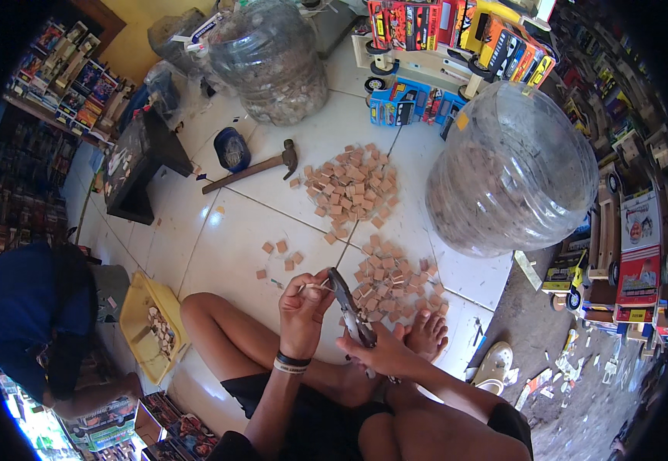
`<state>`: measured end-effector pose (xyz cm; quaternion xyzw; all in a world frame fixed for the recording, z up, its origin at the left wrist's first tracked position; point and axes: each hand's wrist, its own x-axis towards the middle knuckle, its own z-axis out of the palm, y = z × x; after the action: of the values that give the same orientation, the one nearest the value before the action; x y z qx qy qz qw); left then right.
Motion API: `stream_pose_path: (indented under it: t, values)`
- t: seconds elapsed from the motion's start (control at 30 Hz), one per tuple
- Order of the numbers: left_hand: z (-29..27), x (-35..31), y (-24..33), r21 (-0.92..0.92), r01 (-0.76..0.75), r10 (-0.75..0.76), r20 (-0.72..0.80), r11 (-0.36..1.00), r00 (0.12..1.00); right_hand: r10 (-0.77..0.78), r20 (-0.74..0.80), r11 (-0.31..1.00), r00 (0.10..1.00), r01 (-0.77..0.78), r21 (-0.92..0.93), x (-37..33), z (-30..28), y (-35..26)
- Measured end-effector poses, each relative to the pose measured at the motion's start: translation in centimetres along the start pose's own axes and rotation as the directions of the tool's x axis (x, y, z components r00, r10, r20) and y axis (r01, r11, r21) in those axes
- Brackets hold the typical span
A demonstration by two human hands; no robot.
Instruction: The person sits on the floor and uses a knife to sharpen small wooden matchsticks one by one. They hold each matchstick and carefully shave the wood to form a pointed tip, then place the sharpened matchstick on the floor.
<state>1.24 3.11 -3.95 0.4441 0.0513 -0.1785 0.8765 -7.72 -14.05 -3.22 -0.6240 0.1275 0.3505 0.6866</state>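
Observation:
My left hand [303,303] is closed, pinching a thin pale stick-like piece [316,286] too small to make out fully. In my right hand [386,350] is a pair of pliers [347,306]; the jaws point up and meet the piece at my left fingertips. Just beyond the pliers lies a heap of small flat brown wooden squares [380,269], partly hidden by my hand and foot. A second heap of squares [353,186] sits farther off, and several loose squares [281,247] lie beyond my left hand.
A hammer [257,169] lies beside a dark blue object [232,150]. Clear plastic drums [510,169] stand right and far. Toy trucks [411,104] line the back right. A yellow tub [136,338] holds pieces at left, near another person [38,323]. A black stand [138,165] stands far left.

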Motion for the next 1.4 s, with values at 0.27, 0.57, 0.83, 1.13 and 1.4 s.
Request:
stream_pose_path:
  t: [0.27,0.57,0.83,1.13,1.4]
  values:
    - [-5.0,0.0,1.9,0.543,-0.185,0.177,0.067,0.819,0.982,-0.432,-0.455,0.804,0.779,0.103,-0.586,-0.8,-1.5,2.6]
    - [-4.9,3.6,-1.8,0.962,-0.272,0.326,0.245,0.038,0.913,-0.334,-0.685,0.942,0.648,0.195,-0.274,-5.2,-4.8,0.8]
    - [-2.0,6.7,-7.4,0.952,-0.085,-0.049,0.103,0.293,0.993,-0.204,-0.646,0.978,0.736,0.124,-0.168,-5.0,-4.5,1.4]
    - [0.9,3.1,0.8,0.612,0.062,-0.052,-0.033,0.789,0.998,-0.33,-0.497,0.873,0.803,0.059,-0.484,-4.4,-2.6,3.1]
    - [3.7,-0.1,1.2,0.553,-0.117,0.177,-0.056,0.825,0.983,-0.39,-0.321,0.872,0.863,0.233,-0.432,-4.8,-1.1,-0.3]
